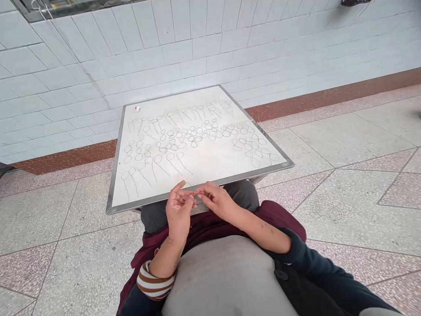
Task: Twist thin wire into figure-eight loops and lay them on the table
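Note:
Over the near edge of the table, my left hand (179,206) and my right hand (213,197) meet fingertip to fingertip. Both are pinched closed on a thin wire, of which only a faint curved bit shows above the fingers. A tan strip of tape wraps one raised fingertip of my left hand. Just beyond, on the white tabletop (210,162), lie rows of thin dark wire pieces. Some are single loops with long tails, such as the wire loop (158,158). Others, like the double wire loop (194,141), are closed rings joined together.
A small white and red object (137,109) stands in the table's far left corner. The metal rim (113,184) frames the tabletop. Behind it rises a white tiled wall (177,52) with a hanging cord (88,74). My knees are under the near edge.

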A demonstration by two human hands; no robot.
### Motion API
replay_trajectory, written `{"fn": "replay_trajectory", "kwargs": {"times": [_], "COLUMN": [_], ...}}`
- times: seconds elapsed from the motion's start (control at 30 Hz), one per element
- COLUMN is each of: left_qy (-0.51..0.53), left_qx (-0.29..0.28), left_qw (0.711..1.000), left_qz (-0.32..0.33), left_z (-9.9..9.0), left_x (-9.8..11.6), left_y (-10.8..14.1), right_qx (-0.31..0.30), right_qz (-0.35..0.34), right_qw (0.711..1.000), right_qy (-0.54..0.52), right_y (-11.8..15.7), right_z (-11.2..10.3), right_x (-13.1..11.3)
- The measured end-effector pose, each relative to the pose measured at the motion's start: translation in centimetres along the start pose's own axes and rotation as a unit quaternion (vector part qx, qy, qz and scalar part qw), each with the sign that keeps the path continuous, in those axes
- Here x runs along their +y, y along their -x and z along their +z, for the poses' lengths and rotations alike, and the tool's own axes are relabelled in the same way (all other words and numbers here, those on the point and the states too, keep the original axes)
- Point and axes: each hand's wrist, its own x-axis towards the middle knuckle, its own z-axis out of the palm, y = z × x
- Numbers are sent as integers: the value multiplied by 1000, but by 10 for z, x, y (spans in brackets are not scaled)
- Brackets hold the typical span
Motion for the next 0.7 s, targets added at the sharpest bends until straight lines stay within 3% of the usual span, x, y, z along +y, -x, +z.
{"fn": "replay_trajectory", "kwargs": {"times": [0.3, 0.5, 0.7], "left_qy": [25, 16, 18], "left_qx": [37, 64, 87], "left_qw": [999, 997, 996], "left_qz": [14, 35, 24], "left_z": [-1, -5, -10], "left_x": [5, 10, 14], "left_y": [0, -3, -7], "right_qx": [31, 14, -26], "right_qz": [61, -51, -183], "right_qw": [997, 994, 955], "right_qy": [-37, 99, 233], "right_y": [1, 4, 3], "right_z": [3, 4, 1], "right_x": [1, 6, 6]}}
